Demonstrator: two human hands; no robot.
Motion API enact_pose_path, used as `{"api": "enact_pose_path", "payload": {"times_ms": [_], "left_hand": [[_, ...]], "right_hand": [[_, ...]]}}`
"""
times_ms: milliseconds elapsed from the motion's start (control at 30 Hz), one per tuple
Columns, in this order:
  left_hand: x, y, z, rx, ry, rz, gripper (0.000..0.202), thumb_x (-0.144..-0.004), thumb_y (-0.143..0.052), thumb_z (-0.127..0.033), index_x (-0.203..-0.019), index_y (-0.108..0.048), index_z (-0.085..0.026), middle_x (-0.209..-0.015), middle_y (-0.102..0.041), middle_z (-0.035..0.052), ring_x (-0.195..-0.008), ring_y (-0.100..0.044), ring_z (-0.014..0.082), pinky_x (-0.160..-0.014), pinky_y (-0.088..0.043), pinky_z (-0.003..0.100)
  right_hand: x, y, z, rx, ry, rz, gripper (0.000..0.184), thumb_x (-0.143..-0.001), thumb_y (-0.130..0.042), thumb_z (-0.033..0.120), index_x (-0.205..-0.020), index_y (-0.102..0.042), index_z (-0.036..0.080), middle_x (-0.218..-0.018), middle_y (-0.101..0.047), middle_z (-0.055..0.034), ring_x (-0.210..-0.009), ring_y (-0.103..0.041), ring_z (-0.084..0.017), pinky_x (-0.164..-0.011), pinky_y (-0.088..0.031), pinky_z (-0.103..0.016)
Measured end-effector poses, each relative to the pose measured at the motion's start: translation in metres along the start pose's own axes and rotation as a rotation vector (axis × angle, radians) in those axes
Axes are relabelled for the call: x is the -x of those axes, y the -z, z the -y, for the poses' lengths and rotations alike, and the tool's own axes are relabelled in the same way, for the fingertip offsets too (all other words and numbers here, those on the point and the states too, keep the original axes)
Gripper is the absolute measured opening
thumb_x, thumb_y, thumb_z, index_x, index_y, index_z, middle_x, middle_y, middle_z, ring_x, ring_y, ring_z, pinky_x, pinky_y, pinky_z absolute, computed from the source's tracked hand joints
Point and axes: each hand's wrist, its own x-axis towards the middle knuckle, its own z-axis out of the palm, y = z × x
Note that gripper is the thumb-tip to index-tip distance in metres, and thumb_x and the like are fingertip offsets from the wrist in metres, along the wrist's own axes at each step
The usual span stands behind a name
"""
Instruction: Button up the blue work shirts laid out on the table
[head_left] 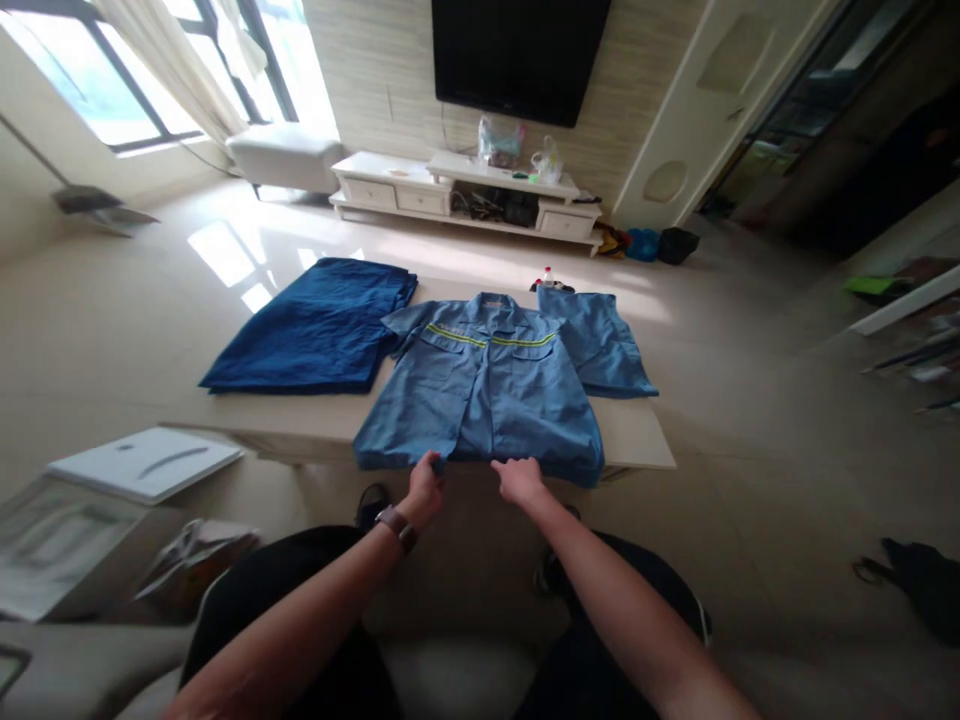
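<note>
A blue-grey short-sleeved work shirt (525,400) with yellow reflective strips across the chest lies front up on a low table (637,440). Its collar points away from me and its hem hangs over the near edge. My left hand (426,490), below a wrist with a watch, is closed on the hem of the left front panel. Just right of the middle, my right hand (520,481) pinches the hem near the front opening; its curled fingers are partly hidden. The front panels lie slightly apart at the bottom.
Folded dark blue cloth (315,325) lies left on the table, folded blue-grey cloth (600,340) right. Behind them stands a bottle (547,275) with a red cap. A white box (150,463) sits at the left. Beyond are a TV cabinet (420,198) and a grey stool (285,155).
</note>
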Motion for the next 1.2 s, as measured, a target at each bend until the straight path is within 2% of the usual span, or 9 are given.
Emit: {"api": "enact_pose_path", "payload": {"times_ms": [167, 333, 433, 533, 633, 767, 900, 1067, 1200], "left_hand": [[-0.001, -0.007, 0.006, 0.090, 0.063, -0.087, 0.024, -0.069, -0.069, -0.022, -0.078, -0.047, -0.021, -0.074, -0.058, -0.0034, -0.062, -0.060, 0.0119, -0.062, -0.044, 0.025], [0.009, -0.019, 0.008, 0.136, 0.020, 0.007, 0.034, -0.066, -0.083, -0.018, -0.081, -0.053, -0.019, -0.081, -0.065, -0.0005, -0.071, -0.063, 0.0114, -0.065, -0.043, 0.023], [0.013, -0.027, 0.003, 0.154, -0.025, 0.115, 0.038, -0.061, -0.089, -0.022, -0.080, -0.057, -0.017, -0.081, -0.067, 0.0000, -0.073, -0.062, 0.0111, -0.066, -0.044, 0.023], [0.014, -0.034, -0.002, 0.136, -0.112, 0.225, 0.043, -0.055, -0.095, -0.030, -0.076, -0.059, -0.016, -0.076, -0.065, -0.0009, -0.068, -0.057, 0.0092, -0.063, -0.042, 0.022], [0.015, -0.038, -0.005, 0.134, -0.124, 0.292, 0.046, -0.053, -0.097, -0.033, -0.073, -0.059, -0.015, -0.072, -0.062, -0.0018, -0.065, -0.055, 0.0084, -0.064, -0.043, 0.024], [0.015, -0.043, -0.009, 0.152, -0.110, 0.386, 0.041, -0.055, -0.096, -0.031, -0.076, -0.065, -0.013, -0.075, -0.067, 0.0009, -0.071, -0.061, 0.0112, -0.072, -0.048, 0.027], [0.011, -0.049, -0.011, 0.098, -0.153, 0.385, 0.037, -0.059, -0.094, -0.031, -0.081, -0.072, -0.012, -0.079, -0.072, 0.0046, -0.072, -0.064, 0.0138, -0.074, -0.050, 0.029], [0.007, -0.062, -0.020, -0.037, -0.340, 0.368, 0.030, -0.065, -0.090, -0.025, -0.087, -0.074, -0.012, -0.089, -0.077, 0.0087, -0.081, -0.070, 0.0196, -0.080, -0.054, 0.032], [0.009, -0.069, -0.031, -0.112, -0.470, 0.360, 0.026, -0.066, -0.089, -0.020, -0.084, -0.070, -0.014, -0.085, -0.076, 0.0083, -0.080, -0.071, 0.0211, -0.076, -0.055, 0.031]], "right_hand": [[0.004, 0.001, 0.004, -0.044, -0.004, -0.077, 0.032, -0.094, -0.060, 0.025, -0.126, -0.066, 0.021, -0.116, -0.073, -0.0176, -0.107, -0.072, -0.032, -0.089, -0.052, -0.042], [0.017, 0.023, -0.004, -0.119, -0.046, -0.275, 0.026, -0.100, -0.046, 0.020, -0.120, -0.063, 0.022, -0.113, -0.072, -0.0141, -0.108, -0.069, -0.028, -0.089, -0.048, -0.035], [0.024, 0.036, -0.018, -0.392, -0.092, -0.527, 0.024, -0.097, -0.050, 0.023, -0.119, -0.060, 0.023, -0.102, -0.072, -0.0098, -0.094, -0.069, -0.025, -0.083, -0.048, -0.033], [0.024, 0.043, -0.030, -0.758, -0.106, -0.772, 0.034, -0.089, -0.062, 0.031, -0.121, -0.056, 0.022, -0.086, -0.069, -0.0040, -0.076, -0.065, -0.022, -0.076, -0.049, -0.032], [0.014, 0.043, -0.033, -1.044, -0.105, -0.916, 0.038, -0.081, -0.071, 0.043, -0.108, -0.060, 0.020, -0.080, -0.069, -0.0033, -0.072, -0.064, -0.020, -0.073, -0.052, -0.032], [-0.009, 0.041, -0.029, -1.307, -0.097, -0.807, 0.044, -0.069, -0.078, 0.057, -0.087, -0.068, 0.018, -0.083, -0.073, -0.0077, -0.077, -0.068, -0.022, -0.076, -0.055, -0.036], [-0.026, 0.047, -0.026, -1.468, -0.006, -0.659, 0.046, -0.068, -0.080, 0.053, -0.094, -0.076, 0.016, -0.095, -0.078, -0.0086, -0.087, -0.071, -0.022, -0.086, -0.056, -0.037], [-0.033, 0.056, -0.023, -1.569, 0.035, -0.610, 0.045, -0.068, -0.081, 0.049, -0.098, -0.074, 0.016, -0.099, -0.078, -0.0078, -0.090, -0.070, -0.021, -0.087, -0.055, -0.035], [-0.032, 0.060, -0.019, -1.584, 0.030, -0.625, 0.043, -0.066, -0.084, 0.047, -0.094, -0.069, 0.017, -0.090, -0.075, -0.0054, -0.084, -0.070, -0.019, -0.079, -0.055, -0.032]]}}
